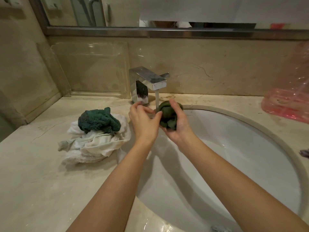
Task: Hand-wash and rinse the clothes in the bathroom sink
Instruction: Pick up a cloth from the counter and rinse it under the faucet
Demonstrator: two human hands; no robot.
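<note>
- Nearest to us, two bare forearms reach up and away over the white oval sink point(242, 164), which is sunk into a pale marble counter point(33, 181).
- At the sink's near edge a small metal drain fitting point(219, 229) peeks in, too cut off to tell more.
- Over the far-left part of the basin, the right hand point(175, 126) cups a bunched dark green cloth point(167, 117), fingers curled up around it from below and thumb over the top.
- The left hand point(143, 121) is right beside it, close together with the other, thumb and fingertips pinching the cloth's left edge.
- Water point(157, 99) runs in a thin stream from the square chrome faucet point(147, 84) and lands on the cloth's far-left side.
- On the counter left of the sink sits a heap of crumpled white laundry point(93, 146), with a fuzzy teal cloth point(98, 120) lying on top.
- Far right, a pink translucent plastic bag point(291, 97) leans against the wall.
- At the right edge a small dark item point(305, 153) shows; can't tell what it is.
- Behind the faucet, a clear plastic panel point(90, 69) stands against the beige wall.
- Farthest, a metal-framed mirror point(150, 14) spans the top.
</note>
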